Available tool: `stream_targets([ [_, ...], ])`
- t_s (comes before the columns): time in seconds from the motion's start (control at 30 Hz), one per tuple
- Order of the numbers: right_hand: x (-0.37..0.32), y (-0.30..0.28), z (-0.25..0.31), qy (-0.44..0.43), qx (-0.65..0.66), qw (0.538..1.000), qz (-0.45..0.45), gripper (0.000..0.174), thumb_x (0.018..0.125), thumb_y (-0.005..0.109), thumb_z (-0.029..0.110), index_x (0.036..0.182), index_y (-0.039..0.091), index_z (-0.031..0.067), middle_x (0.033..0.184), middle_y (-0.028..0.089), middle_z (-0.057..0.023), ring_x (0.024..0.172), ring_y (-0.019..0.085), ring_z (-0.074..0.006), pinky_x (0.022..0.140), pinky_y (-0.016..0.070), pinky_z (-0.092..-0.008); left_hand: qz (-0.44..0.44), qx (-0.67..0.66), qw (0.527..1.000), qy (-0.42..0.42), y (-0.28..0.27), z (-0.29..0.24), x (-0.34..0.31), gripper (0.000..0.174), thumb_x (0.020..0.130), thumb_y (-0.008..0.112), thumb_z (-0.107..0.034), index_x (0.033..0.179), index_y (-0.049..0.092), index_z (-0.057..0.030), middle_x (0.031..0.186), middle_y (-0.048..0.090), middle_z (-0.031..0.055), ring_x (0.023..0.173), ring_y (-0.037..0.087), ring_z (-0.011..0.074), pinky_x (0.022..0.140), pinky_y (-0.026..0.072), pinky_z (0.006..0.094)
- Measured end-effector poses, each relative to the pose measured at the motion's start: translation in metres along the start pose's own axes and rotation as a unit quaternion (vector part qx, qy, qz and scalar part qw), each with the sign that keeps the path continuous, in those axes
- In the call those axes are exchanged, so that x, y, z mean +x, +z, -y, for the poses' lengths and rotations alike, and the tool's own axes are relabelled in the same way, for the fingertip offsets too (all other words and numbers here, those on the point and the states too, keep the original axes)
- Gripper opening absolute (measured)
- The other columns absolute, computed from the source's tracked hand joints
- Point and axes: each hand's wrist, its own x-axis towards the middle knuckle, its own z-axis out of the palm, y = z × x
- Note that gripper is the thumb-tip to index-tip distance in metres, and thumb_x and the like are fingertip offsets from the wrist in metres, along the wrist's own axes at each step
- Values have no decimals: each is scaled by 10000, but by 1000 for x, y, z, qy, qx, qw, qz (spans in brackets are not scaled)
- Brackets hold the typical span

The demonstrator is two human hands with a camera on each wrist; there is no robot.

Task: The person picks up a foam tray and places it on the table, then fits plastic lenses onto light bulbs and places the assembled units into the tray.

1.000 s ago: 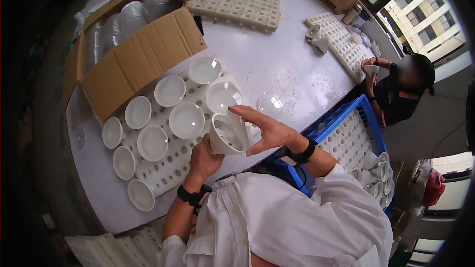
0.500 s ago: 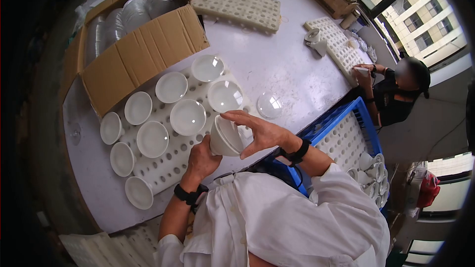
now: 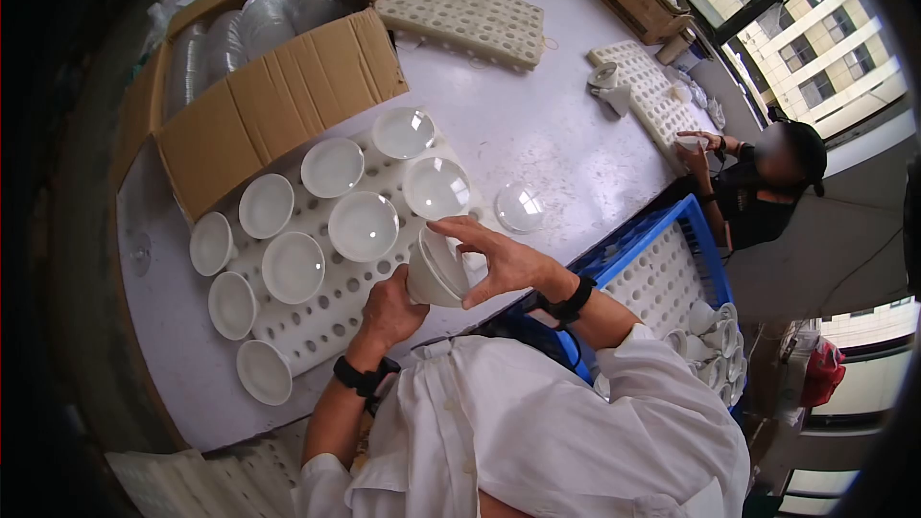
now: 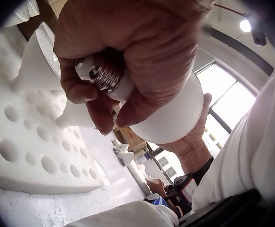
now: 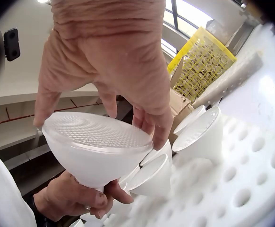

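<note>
In the head view my left hand (image 3: 389,312) grips a white cone-shaped lamp bulb (image 3: 436,278) by its narrow end, the wide mouth facing my right hand (image 3: 513,262). The left wrist view shows fingers curled about its metal screw base (image 4: 107,75). A clear, textured lens cover (image 5: 97,132) lies across the bulb's mouth. My right thumb and fingers span this cover and hold it at opposite edges. Close by, several similar bulbs (image 3: 363,227) stand mouth up in a white foam tray (image 3: 288,331). Another clear lens cover (image 3: 520,206) lies on the table.
An open cardboard box (image 3: 288,96) of stacked clear covers stands at the back left. More foam trays (image 3: 470,19) lie farther back. To the right, a blue crate (image 3: 705,230) holds a foam board and several bulbs. Another person (image 3: 767,177) works at the table's far right.
The lens cover, tilted up from the bulb a second ago, has come down over its mouth, my right hand with it. The other person's hands have shifted left.
</note>
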Motion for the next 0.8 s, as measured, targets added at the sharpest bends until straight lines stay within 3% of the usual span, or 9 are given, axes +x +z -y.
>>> stream_targets([
  [0.2, 2, 2, -11, -16, -23, 1000, 13, 1095, 564, 847, 357, 1442, 231, 132, 1449, 240, -126, 1318, 294, -299, 1076, 283, -402, -6, -26, 1000, 3, 0, -1, 3, 353, 676, 676, -107, 990, 554, -1, 829, 636, 244, 835, 609, 420, 723, 504, 448],
  [0.3, 2, 8, -10, -35, -59, 998, 7, 1101, 582, 839, 350, 1449, 203, 112, 1475, 195, -156, 1350, 242, -308, 1095, 243, -400, 14, -101, 995, -6, -2, -2, 7, 381, 669, 683, -105, 1004, 554, 24, 804, 650, 223, 764, 653, 360, 677, 524, 407],
  [0.37, 2, 12, -8, -41, -65, 997, 0, 1096, 595, 832, 346, 1450, 191, 101, 1482, 181, -172, 1361, 220, -310, 1100, 229, -400, 96, -214, 968, -87, -9, -9, 9, 402, 665, 686, -99, 1010, 551, 58, 793, 660, 178, 670, 673, 260, 620, 537, 350],
  [0.5, 4, 14, -8, -50, -82, 995, -36, 1020, 656, 804, 266, 1448, 189, 80, 1462, 223, -203, 1363, 215, -317, 1104, 218, -387, 132, -267, 951, -87, -14, -13, 14, 365, 673, 678, -80, 981, 558, 75, 776, 657, 131, 585, 648, 179, 558, 532, 295],
  [0.6, 5, 15, -9, -44, -64, 996, -41, 980, 680, 789, 211, 1445, 192, 71, 1456, 236, -210, 1363, 217, -322, 1102, 218, -386, 165, -261, 945, -110, -16, -12, 14, 470, 688, 672, -97, 1095, 514, 77, 920, 645, 158, 734, 665, 240, 676, 539, 328],
  [0.67, 4, 16, -10, -32, -51, 997, -42, 964, 687, 782, 183, 1443, 196, 66, 1455, 238, -212, 1362, 219, -323, 1102, 217, -386, 67, -211, 970, 95, -14, 0, 12, 644, 711, 700, -173, 1231, 409, 70, 1090, 587, 192, 942, 625, 284, 827, 499, 371],
  [0.7, 3, 17, -11, -46, -60, 996, -54, 947, 693, 773, 165, 1441, 201, 62, 1456, 237, -212, 1360, 224, -325, 1099, 222, -389, 66, -213, 970, 94, -16, -4, 11, 644, 711, 700, -173, 1231, 409, 70, 1090, 587, 192, 942, 625, 284, 827, 499, 371],
  [0.77, 3, 19, -14, -61, -70, 994, -62, 930, 699, 764, 146, 1439, 207, 59, 1457, 235, -212, 1359, 229, -327, 1096, 227, -391, 79, -279, 955, 56, -27, -20, 9, 857, 742, 696, -414, 1337, 286, 48, 1244, 481, 224, 1160, 484, 316, 999, 359, 381],
  [0.8, 3, 20, -15, -95, -81, 989, -77, 914, 706, 753, 131, 1437, 211, 57, 1457, 236, -211, 1357, 234, -329, 1094, 231, -394, 76, -281, 955, 55, -28, -24, 9, 857, 742, 696, -414, 1337, 286, 48, 1244, 481, 224, 1160, 484, 316, 999, 359, 381],
])
